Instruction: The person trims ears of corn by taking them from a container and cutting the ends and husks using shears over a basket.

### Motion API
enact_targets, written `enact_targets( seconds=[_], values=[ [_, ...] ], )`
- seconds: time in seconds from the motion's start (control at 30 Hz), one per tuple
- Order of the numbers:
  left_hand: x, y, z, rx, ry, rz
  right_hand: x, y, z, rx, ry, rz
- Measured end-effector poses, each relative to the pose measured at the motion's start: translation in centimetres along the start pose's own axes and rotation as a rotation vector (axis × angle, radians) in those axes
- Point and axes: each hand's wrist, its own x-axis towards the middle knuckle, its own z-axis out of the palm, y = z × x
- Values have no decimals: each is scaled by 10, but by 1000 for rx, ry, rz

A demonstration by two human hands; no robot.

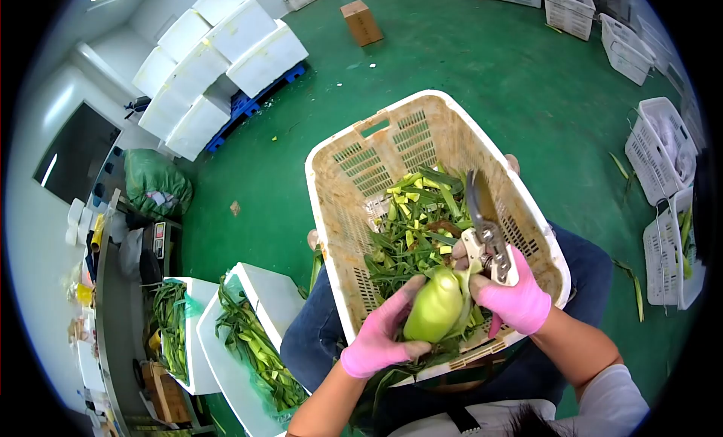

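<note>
My left hand [382, 333], in a pink glove with greyish fingertips, is wrapped round a green ear of corn [435, 309] still in its husk. The ear is held over the near side of a white plastic basket [329, 203] between my knees. In my right hand [518, 300], also pink-gloved, is a pair of pruning shears [491, 250], its metal blades pointing up and away from me. The right thumb and fingers are close against the ear's upper end and a loose strip of husk. Cut leaves and pale green stub pieces [414, 224] lie inside the basket.
To my left stand white foam boxes [262, 297] holding corn and leaves. White foam boxes [199, 68] are stacked on a blue pallet [245, 107] further off. A cardboard box [361, 24] sits on the green floor. White baskets [654, 145] line the right side.
</note>
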Motion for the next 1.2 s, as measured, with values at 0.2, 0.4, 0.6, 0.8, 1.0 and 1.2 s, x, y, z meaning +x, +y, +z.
enact_targets(
  seconds=[0.2, 0.4, 0.6, 0.8, 1.0, 1.2],
  values=[
    [5, -44, -9, -454, 116, -191, 10, -12, -6, 37, 204, -43],
    [13, -4, -5, 229, 301, 278, 27, -8, -56, -316, 539, -561],
    [15, 25, 15, 1213, 306, 681, -3, 19, -55, -858, 351, -256],
    [-2, -39, 35, 1075, 139, 621, -54, 56, -10, 365, -40, 389],
    [-24, -56, 68, -299, 437, 41, -69, 86, 0, -54, -64, 301],
    [-28, -36, 48, -136, 457, -35, -65, 60, -11, -187, -341, 354]
  ],
)
